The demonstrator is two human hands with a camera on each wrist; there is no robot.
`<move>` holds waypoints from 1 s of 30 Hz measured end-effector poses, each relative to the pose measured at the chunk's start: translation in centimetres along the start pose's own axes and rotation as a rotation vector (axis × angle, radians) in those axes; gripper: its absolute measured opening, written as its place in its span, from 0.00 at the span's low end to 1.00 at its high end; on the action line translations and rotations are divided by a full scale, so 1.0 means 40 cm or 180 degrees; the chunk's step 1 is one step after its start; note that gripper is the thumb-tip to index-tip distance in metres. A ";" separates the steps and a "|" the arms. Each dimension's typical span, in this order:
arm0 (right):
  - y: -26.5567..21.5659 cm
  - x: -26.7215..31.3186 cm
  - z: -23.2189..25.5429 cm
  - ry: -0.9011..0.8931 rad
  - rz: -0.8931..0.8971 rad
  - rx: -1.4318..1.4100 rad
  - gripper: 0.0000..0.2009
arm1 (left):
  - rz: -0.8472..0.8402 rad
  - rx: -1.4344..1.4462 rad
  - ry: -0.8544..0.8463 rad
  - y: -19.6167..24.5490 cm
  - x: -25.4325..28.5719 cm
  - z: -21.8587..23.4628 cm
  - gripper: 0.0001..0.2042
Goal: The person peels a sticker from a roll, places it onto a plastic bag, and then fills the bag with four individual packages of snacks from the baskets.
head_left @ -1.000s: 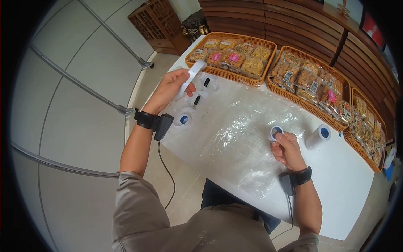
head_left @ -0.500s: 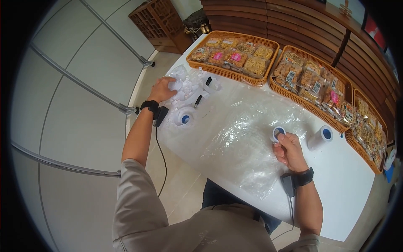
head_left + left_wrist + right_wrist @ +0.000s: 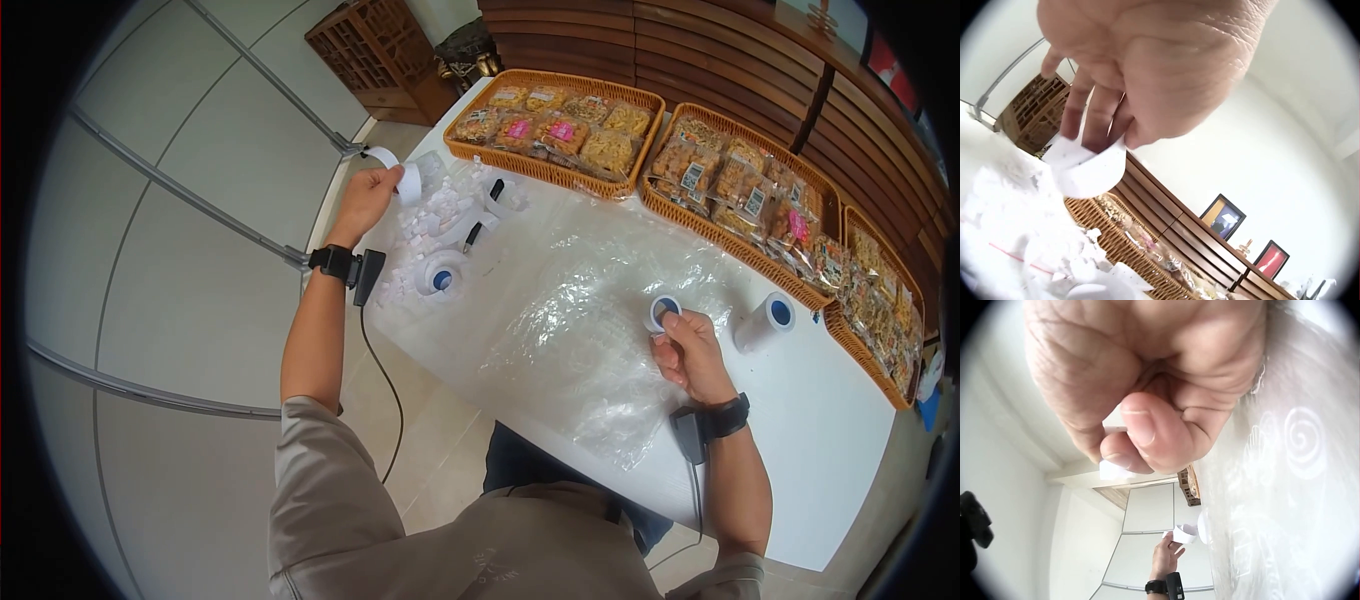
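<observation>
A white worktop [image 3: 800,420] stands on a pale tiled floor, with wicker baskets [image 3: 560,170] of packed snacks lined along its far edge and a crinkled clear plastic sheet [image 3: 590,330] spread over its middle. At the far left corner the left hand [image 3: 368,195] is raised above a heap of white paper scraps [image 3: 430,225], its fingers pinching a curled paper strip [image 3: 400,175]. On the plastic sheet the right hand [image 3: 690,350] grips a blue-cored label roll [image 3: 660,312].
</observation>
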State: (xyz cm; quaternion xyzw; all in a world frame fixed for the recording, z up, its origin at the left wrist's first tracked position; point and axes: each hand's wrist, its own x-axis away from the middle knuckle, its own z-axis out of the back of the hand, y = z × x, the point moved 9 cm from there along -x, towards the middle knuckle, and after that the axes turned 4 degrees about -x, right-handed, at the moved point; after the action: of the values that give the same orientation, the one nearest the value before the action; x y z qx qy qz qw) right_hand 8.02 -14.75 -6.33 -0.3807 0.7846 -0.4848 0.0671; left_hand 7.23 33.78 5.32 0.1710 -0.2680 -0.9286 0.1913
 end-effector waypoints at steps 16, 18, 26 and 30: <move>-0.002 -0.002 -0.002 -0.0069 0.0047 -0.0069 0.16 | -0.1079 0.0494 -0.0526 0.348 0.081 -0.016 0.13; -0.001 -0.003 -0.003 -0.0077 0.0046 -0.0086 0.16 | -0.1371 0.0657 -0.0860 0.416 0.118 -0.057 0.14; -0.009 -0.003 0.003 -0.0029 0.0048 -0.0403 0.16 | -0.2067 0.0166 -0.1696 0.620 0.290 -0.221 0.07; -0.019 0.000 0.007 -0.0020 0.0107 -0.0702 0.16 | -0.2631 0.0189 -0.1704 0.696 0.331 -0.295 0.09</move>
State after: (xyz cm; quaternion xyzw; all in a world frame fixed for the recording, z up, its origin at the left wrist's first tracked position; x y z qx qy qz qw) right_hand 8.57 -15.14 -5.86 -0.3741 0.8392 -0.3931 0.0353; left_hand 8.05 0.96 8.74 0.0238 -0.2438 -0.9301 -0.2736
